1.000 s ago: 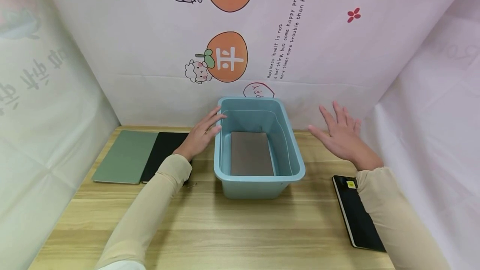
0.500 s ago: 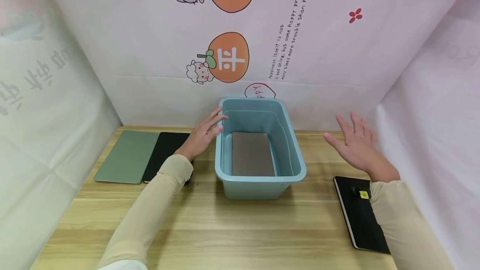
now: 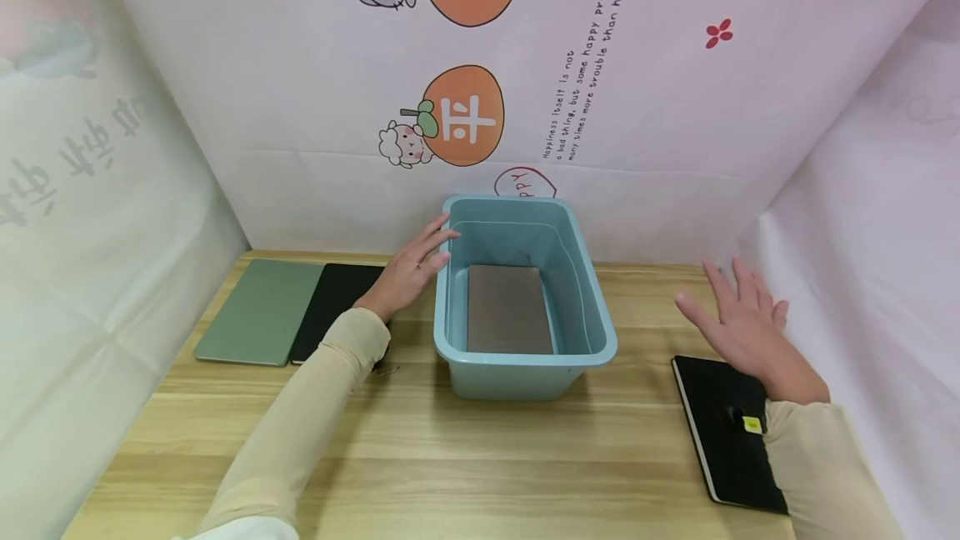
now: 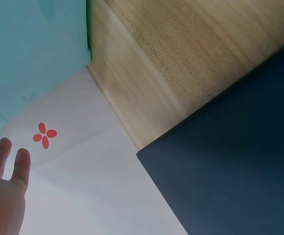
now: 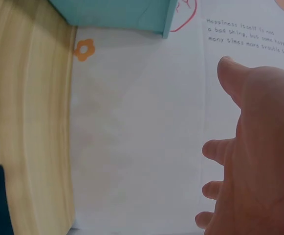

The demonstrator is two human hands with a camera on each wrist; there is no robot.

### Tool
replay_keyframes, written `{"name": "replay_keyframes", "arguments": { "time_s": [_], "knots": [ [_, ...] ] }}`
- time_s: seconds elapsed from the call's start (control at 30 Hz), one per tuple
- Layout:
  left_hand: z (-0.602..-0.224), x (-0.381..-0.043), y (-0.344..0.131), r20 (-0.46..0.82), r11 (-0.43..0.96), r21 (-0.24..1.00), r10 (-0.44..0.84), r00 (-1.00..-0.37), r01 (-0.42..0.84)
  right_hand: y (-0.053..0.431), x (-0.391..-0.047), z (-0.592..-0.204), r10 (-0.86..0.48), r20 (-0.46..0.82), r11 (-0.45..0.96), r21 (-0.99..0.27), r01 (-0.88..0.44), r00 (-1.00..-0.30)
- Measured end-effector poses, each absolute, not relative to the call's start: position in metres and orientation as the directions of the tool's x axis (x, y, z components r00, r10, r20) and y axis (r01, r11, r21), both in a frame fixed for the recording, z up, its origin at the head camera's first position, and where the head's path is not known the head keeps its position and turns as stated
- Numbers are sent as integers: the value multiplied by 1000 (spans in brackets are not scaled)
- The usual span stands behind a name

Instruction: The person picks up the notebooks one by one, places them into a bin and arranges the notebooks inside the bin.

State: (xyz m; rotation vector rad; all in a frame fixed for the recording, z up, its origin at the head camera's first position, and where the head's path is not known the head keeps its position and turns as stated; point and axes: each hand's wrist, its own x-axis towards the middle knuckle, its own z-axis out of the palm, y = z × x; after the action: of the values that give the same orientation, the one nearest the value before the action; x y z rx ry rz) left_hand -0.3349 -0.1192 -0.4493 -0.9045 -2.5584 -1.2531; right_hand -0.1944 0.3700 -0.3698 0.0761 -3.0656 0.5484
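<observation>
A blue plastic bin (image 3: 493,382) stands at the middle of the table, and a grey-brown notebook (image 3: 508,308) lies flat on its floor. My left hand (image 3: 405,273) is at the bin's left rim, fingers extended and seemingly touching it. To the right, my right hand (image 3: 750,332) hangs in the air with spread fingers, holding nothing. Below it lies a black notebook (image 3: 723,440) with a small yellow tag near the sleeve, partly covered by the right forearm. In the right wrist view the thumb and fingers (image 5: 233,73) are apart and grip nothing.
Left of the bin, a green notebook (image 3: 258,312) lies beside another black notebook (image 3: 330,302), which the left arm partly covers. A white printed sheet (image 3: 615,107) rises behind the wooden table (image 3: 480,473), with white cloth along both sides.
My right hand has moved rightward and toward me, away from the bin, over the black notebook. The left hand stays at the bin's rim; the view has shifted slightly.
</observation>
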Motion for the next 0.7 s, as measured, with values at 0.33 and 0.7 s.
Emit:
{"name": "replay_keyframes", "arguments": {
  "time_s": [0.33, 0.7],
  "knots": [
    [-451, -336, -121, 378, 467, 671, 452, -808, 576, 381, -178, -384, -11, 6, 940, -342, -12, -1000],
    [-451, -337, -121, 373, 476, 670, 447, -813, 569, 397, -161, -417, 21, -20, 933, -359, 27, -1000]
  ]
}}
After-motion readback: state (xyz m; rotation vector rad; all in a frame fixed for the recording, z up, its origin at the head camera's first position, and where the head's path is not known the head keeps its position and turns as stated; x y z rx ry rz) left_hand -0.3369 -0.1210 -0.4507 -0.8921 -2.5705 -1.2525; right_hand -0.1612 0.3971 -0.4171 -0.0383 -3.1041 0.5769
